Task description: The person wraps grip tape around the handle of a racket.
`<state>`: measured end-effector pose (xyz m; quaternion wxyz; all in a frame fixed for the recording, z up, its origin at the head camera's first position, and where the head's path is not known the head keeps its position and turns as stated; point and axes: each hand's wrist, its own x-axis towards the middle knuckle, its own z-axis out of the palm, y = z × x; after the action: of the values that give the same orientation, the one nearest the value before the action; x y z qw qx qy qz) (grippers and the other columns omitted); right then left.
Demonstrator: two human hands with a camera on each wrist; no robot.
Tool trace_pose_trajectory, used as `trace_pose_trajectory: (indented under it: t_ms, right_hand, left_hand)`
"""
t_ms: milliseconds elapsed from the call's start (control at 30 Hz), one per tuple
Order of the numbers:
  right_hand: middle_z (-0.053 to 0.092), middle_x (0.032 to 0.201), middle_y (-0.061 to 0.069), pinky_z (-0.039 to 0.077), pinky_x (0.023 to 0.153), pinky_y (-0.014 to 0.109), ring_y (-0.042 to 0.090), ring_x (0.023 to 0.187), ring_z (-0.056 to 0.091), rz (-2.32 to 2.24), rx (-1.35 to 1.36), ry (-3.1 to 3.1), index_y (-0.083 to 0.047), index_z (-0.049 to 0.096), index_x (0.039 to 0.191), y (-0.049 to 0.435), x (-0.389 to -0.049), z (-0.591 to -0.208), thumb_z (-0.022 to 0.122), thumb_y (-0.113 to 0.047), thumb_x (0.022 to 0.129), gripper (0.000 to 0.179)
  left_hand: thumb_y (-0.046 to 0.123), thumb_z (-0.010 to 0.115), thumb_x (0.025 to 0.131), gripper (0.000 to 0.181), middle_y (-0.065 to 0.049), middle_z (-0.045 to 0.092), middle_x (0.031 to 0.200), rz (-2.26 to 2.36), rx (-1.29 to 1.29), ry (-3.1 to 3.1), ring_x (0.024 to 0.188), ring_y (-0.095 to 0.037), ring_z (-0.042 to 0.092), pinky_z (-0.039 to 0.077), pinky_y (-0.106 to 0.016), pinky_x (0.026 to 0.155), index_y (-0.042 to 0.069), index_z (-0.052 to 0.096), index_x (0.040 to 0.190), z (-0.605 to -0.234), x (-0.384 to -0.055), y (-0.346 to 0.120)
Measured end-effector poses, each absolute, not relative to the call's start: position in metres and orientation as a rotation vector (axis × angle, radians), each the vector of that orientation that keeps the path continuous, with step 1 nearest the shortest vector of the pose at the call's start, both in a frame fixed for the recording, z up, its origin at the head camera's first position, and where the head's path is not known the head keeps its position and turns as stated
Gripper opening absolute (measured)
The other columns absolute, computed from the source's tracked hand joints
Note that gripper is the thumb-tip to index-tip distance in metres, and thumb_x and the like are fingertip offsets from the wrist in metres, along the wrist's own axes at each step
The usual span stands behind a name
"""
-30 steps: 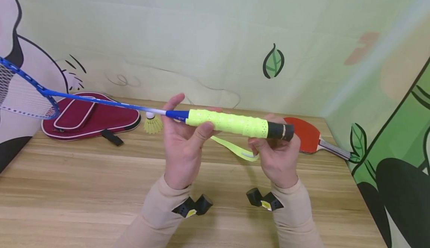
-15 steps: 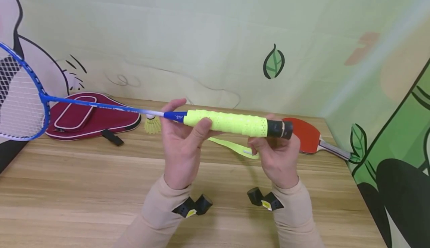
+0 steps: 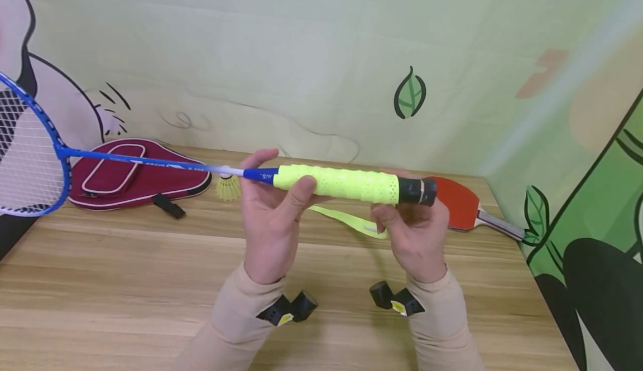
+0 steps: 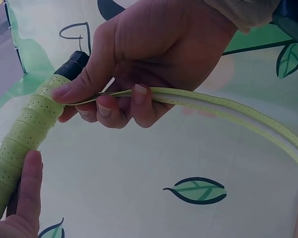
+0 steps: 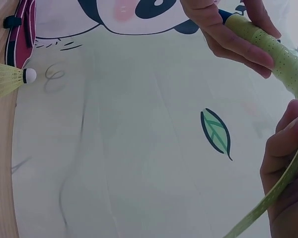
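Note:
A blue badminton racket [image 3: 125, 159] is held up level above the table, its strung head cut off at the left edge of the head view. Yellow-green perforated grip tape [image 3: 346, 185] wraps its handle in overlapping turns, with a black end [image 3: 417, 191] uncovered. My left hand [image 3: 273, 220] grips the handle near the blue cone, thumb on top of the wrap. Close to the black end, my right hand [image 3: 414, 237] pinches the tape, its thumb against the handle in the left wrist view. From those fingers the loose tape length [image 4: 228, 106] curves away, hanging behind the handle.
Behind the racket shaft lie a maroon zipped case [image 3: 140, 184] and a yellow shuttlecock [image 3: 228, 186] on the wooden table [image 3: 125, 287]. A red table tennis bat [image 3: 457, 203] lies at the right, partly behind my right hand. A printed backdrop [image 3: 301, 70] stands at the back.
The racket has turned about its shaft, so more of its strung face shows, and its head end sits slightly lower. The handle has shifted a little left; both hands keep their hold.

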<state>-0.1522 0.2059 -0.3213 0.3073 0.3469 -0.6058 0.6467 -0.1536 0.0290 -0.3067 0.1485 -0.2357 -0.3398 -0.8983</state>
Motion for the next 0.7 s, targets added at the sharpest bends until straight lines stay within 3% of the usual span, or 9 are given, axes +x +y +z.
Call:
trace_pose_trajectory:
  t_ms: [267, 500, 700]
  right_hand:
    - [0.064, 0.08, 0.006, 0.044, 0.046, 0.024, 0.016, 0.055, 0.052, 1.728, 0.905, -1.607, 0.015, 0.057, 0.114, 0.2062, -0.1521, -0.3219, 0.073, -0.012, 0.088, 0.041]
    - [0.062, 0.082, 0.008, 0.045, 0.044, 0.024, 0.015, 0.053, 0.051, 1.733, 0.919, -1.649, 0.013, 0.055, 0.113, 0.2066, -0.1521, -0.3219, 0.07, -0.01, 0.09, 0.036]
    - [0.061, 0.073, 0.013, 0.047, 0.04, 0.027, 0.017, 0.052, 0.056, 1.817, 0.996, -1.639, 0.012, 0.054, 0.107, 0.2035, -0.1505, -0.3202, 0.065, -0.003, 0.092, 0.024]
  left_hand:
    - [0.001, 0.072, 0.086, 0.053, -0.011, 0.064, 0.095, -2.631, -0.674, -0.943, 0.089, -0.025, 0.068, 0.06, -0.039, 0.074, 0.01, 0.036, 0.125, -0.3055, -0.151, 0.0272]
    - [-0.018, 0.05, 0.083, 0.052, -0.016, 0.07, 0.103, -2.643, -0.732, -0.905, 0.096, -0.03, 0.069, 0.058, -0.039, 0.081, 0.011, 0.037, 0.124, -0.3034, -0.1491, 0.0252]
    - [-0.016, 0.053, 0.085, 0.048, -0.017, 0.07, 0.103, -2.646, -0.706, -0.911, 0.092, -0.028, 0.07, 0.058, -0.039, 0.081, 0.012, 0.039, 0.122, -0.3049, -0.1501, 0.0258]
